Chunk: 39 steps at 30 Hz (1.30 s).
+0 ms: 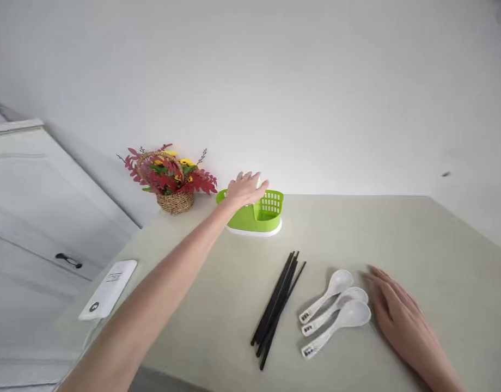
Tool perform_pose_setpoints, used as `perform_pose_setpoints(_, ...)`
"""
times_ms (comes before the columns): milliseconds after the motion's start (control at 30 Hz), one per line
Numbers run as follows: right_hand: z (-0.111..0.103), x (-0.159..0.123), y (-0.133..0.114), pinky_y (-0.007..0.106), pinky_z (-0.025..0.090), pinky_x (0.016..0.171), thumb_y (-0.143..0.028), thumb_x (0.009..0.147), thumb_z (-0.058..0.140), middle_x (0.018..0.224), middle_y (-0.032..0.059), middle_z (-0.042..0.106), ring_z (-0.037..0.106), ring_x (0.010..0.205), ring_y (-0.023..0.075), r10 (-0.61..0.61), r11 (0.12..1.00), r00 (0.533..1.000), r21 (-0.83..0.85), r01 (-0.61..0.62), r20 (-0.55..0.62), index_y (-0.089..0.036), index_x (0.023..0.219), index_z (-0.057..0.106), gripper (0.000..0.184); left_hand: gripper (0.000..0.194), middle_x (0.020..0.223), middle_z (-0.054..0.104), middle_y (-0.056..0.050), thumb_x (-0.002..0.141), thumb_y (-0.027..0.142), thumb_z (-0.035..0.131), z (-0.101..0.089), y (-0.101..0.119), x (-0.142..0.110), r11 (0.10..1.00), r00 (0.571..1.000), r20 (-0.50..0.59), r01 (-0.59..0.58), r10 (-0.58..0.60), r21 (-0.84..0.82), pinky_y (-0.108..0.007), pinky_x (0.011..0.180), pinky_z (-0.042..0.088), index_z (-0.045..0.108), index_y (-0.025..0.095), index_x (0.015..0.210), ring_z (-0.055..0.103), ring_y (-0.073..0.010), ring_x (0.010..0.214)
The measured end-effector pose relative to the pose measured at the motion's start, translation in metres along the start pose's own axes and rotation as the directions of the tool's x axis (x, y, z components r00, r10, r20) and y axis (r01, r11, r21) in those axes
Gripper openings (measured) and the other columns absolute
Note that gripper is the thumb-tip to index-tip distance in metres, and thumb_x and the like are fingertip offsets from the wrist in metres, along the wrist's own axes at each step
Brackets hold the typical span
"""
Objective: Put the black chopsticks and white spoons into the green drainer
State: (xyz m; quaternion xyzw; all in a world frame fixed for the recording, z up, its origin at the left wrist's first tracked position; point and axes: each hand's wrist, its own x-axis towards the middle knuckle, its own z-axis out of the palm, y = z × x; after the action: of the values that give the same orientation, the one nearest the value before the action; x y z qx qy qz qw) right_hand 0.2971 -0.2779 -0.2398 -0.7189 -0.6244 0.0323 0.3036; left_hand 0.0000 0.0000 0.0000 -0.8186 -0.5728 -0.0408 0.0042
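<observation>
My left hand (244,189) reaches far forward, over the left part of a green caddy (252,220) with a lattice back and a white base. Something pale shows between its thumb and fingers, too small to name. My right hand (401,316) lies on the table with its fingers stretched out, holding nothing. Close to its fingertips, three white spoons (356,313) lie side by side, bowls toward the hand. Left of the spoons is a loose bundle of black chopsticks (278,305).
A wicker basket (176,202) of red and yellow flowers stands at the back left, beside the caddy. A white power strip (108,289) with a cord lies on the table's (348,234) left edge. A white cabinet (38,218) is at left; walls border the back and right.
</observation>
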Motion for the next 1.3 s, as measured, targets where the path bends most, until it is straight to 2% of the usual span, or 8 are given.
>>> perform_pose_setpoints(167, -0.002, -0.002, -0.003, 0.056, 0.042, 0.118, -0.045, 0.106, 0.031, 0.159, 0.0036, 0.051, 0.045, 0.149, 0.0289, 0.046, 0.999, 0.999, -0.006, -0.046, 0.014, -0.029, 0.139, 0.054, 0.044, 0.074, 0.168, 0.040, -0.003, 0.100, 0.068, 0.019, 0.009, 0.024, 0.003, 1.000, 0.999, -0.045, -0.027, 0.026, -0.014, -0.058, 0.120, 0.035, 0.041, 0.029, 0.159, 0.028, -0.0356, 0.156)
perform_pose_setpoints(400, -0.003, -0.002, -0.003, 0.056, 0.042, 0.118, -0.044, 0.105, 0.031, 0.158, 0.0039, 0.052, 0.045, 0.149, 0.0288, 0.017, 1.000, 1.000, -0.011, -0.017, -0.006, -0.029, 0.140, 0.053, 0.044, 0.074, 0.167, 0.041, -0.006, 0.099, 0.066, 0.022, 0.017, 0.053, 0.002, 0.997, 0.996, -0.068, -0.058, 0.055, -0.048, -0.058, 0.120, 0.034, 0.041, 0.027, 0.159, 0.027, -0.0362, 0.156)
perform_pose_setpoints(633, -0.003, -0.001, -0.004, 0.056, 0.042, 0.118, -0.044, 0.105, 0.031, 0.157, 0.0040, 0.053, 0.046, 0.148, 0.0286, 0.008, 1.000, 1.000, -0.015, -0.008, -0.015, -0.029, 0.139, 0.054, 0.044, 0.070, 0.164, 0.044, -0.010, 0.098, 0.057, 0.030, 0.019, 0.073, 0.000, 0.996, 0.994, -0.080, -0.073, 0.069, -0.054, -0.058, 0.118, 0.036, 0.042, 0.023, 0.158, 0.028, -0.0375, 0.155)
perform_pose_setpoints(1300, -0.003, -0.001, -0.003, 0.056, 0.040, 0.120, -0.042, 0.105, 0.032, 0.157, 0.0057, 0.053, 0.044, 0.149, 0.0290, -0.018, 1.000, 1.000, -0.022, 0.017, -0.015, -0.027, 0.141, 0.053, 0.044, 0.069, 0.162, 0.046, -0.013, 0.097, 0.057, 0.032, 0.026, 0.126, -0.007, 0.987, 0.991, -0.107, -0.092, 0.078, -0.129, -0.056, 0.118, 0.035, 0.046, 0.021, 0.153, 0.029, -0.0384, 0.153)
